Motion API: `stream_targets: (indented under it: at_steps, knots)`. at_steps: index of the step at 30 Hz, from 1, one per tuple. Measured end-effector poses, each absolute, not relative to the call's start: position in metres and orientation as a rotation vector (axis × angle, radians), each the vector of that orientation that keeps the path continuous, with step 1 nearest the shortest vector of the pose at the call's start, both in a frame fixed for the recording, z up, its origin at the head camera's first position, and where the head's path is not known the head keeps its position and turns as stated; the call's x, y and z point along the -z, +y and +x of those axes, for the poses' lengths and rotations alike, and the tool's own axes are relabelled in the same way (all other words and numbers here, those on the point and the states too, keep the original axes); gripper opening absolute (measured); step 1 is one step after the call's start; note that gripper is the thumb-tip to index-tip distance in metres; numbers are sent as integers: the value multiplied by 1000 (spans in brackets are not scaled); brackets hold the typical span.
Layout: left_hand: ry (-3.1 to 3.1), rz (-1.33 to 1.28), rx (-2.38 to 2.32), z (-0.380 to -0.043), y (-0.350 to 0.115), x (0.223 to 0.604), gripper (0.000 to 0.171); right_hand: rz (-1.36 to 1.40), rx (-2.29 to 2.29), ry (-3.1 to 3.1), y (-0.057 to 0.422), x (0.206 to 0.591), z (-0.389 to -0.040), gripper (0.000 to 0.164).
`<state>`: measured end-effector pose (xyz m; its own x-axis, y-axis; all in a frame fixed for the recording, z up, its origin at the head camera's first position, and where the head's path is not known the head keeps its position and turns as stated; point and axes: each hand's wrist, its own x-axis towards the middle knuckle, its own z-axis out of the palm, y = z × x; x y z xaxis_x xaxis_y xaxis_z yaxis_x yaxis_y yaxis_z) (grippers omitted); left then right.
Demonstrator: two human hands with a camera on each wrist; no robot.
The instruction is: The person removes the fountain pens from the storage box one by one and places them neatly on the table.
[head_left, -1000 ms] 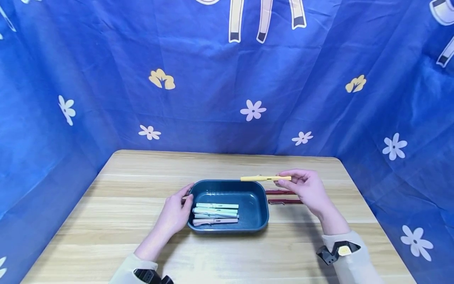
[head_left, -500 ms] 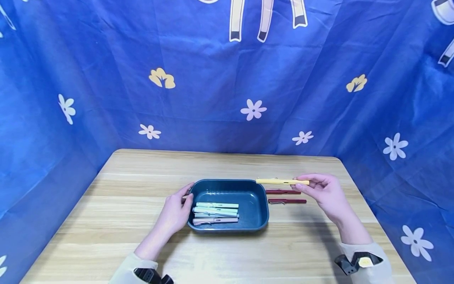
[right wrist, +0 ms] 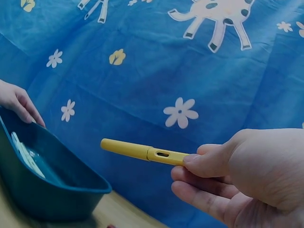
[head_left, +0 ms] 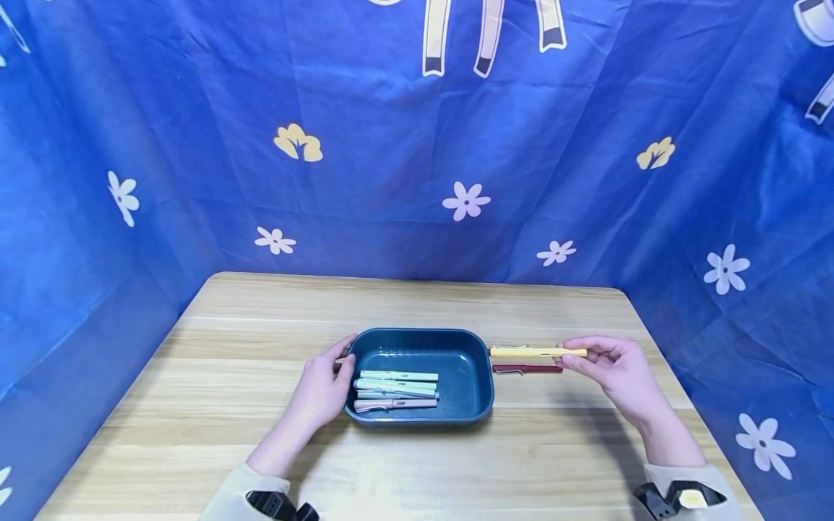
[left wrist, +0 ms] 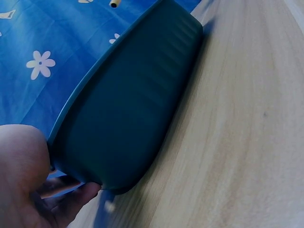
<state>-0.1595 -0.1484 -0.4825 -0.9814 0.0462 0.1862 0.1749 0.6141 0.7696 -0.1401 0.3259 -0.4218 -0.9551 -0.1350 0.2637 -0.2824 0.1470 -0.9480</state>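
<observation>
A yellow capped pen (head_left: 531, 352) is pinched at its right end between the thumb and fingers of my right hand (head_left: 612, 365). It lies level, just right of the dark teal box (head_left: 465, 416), and covers most of one dark red pen. Below it a second dark red pen (head_left: 521, 369) with a metal clip rests on the table. My left hand (head_left: 322, 387) grips the box's left end, as the left wrist view also shows. Inside the box, toward its left, lie several pens: pale green ones (head_left: 399, 376), a bluish one and a greyish-mauve one (head_left: 407, 404).
The light wooden table (head_left: 417, 463) carries the box near its middle. Blue cloth (head_left: 365, 188) printed with flowers hangs behind the table and along both sides.
My right hand has carried the yellow pen rightward and toward me, from above the box's far right corner to over the upper dark red pen. My left hand has stayed on the box.
</observation>
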Motion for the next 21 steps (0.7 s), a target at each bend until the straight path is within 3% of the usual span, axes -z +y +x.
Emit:
stream_targets:
  at_steps: [21]
  knots:
    - [-2689,-196,1285,-160,-149,484,45,300,-2085,-2437,350,490,-136,35]
